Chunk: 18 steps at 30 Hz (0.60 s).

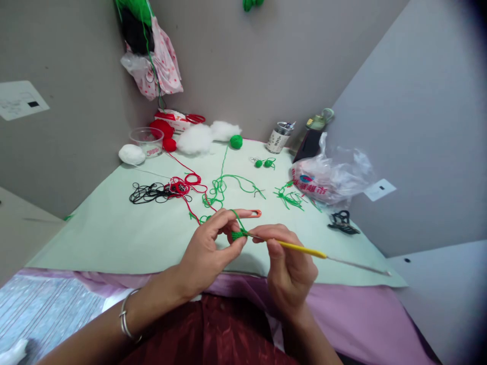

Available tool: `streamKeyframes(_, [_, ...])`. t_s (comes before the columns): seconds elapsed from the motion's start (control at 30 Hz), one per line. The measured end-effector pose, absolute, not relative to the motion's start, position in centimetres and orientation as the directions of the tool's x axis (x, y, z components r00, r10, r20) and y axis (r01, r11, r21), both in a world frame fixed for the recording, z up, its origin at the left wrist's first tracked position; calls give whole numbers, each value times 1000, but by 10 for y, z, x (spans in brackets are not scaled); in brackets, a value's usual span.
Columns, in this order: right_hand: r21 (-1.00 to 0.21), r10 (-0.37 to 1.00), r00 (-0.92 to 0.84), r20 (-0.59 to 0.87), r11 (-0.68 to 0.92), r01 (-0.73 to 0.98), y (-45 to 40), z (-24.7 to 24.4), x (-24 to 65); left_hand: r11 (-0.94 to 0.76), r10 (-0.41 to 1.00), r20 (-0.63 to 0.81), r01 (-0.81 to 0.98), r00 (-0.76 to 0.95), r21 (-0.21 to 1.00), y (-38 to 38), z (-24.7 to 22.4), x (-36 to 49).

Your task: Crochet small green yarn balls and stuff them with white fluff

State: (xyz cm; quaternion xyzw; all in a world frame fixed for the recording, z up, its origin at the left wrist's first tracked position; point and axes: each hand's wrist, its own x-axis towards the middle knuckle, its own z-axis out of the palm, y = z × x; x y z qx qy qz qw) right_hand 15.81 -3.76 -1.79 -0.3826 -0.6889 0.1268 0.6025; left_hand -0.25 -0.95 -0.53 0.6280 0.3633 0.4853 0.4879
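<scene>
My left hand point(209, 248) pinches a small green crocheted piece point(239, 234) between thumb and fingers. Green yarn loops over its raised index finger, and an orange ring-like tool point(256, 214) shows at that fingertip. My right hand point(291, 263) is closed on a crochet hook with a yellow handle point(302, 248), whose metal tip meets the green piece. Behind the hands, loose green yarn point(218, 190) runs back to a green ball point(236, 141). Red yarn point(184, 185) and tangled black cord point(150, 193) lie to the left.
White stuffing point(196, 139), a clear tub point(155, 148) and a white yarn ball point(131, 154) sit at the back left. Toward the right are a pen can point(277, 139), a plastic bag point(331, 177), green scraps point(289, 197) and a black hair claw point(343, 223).
</scene>
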Motion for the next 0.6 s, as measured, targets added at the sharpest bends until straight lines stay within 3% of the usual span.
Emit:
streamKeyframes(0.1, [-547, 623, -57, 780, 723, 422, -39, -19, 157, -202, 937, 213, -69, 276, 977, -9, -7, -4])
streamKeyframes(0.33, [-764, 736, 206, 645, 614, 197, -35, -17, 155, -45, 903, 127, -204, 411, 978, -8, -7, -10])
streamKeyframes(0.6, [-755, 750, 130, 649, 612, 236, -37, -16, 157, -102, 916, 164, -182, 367, 978, -8, -11, -7])
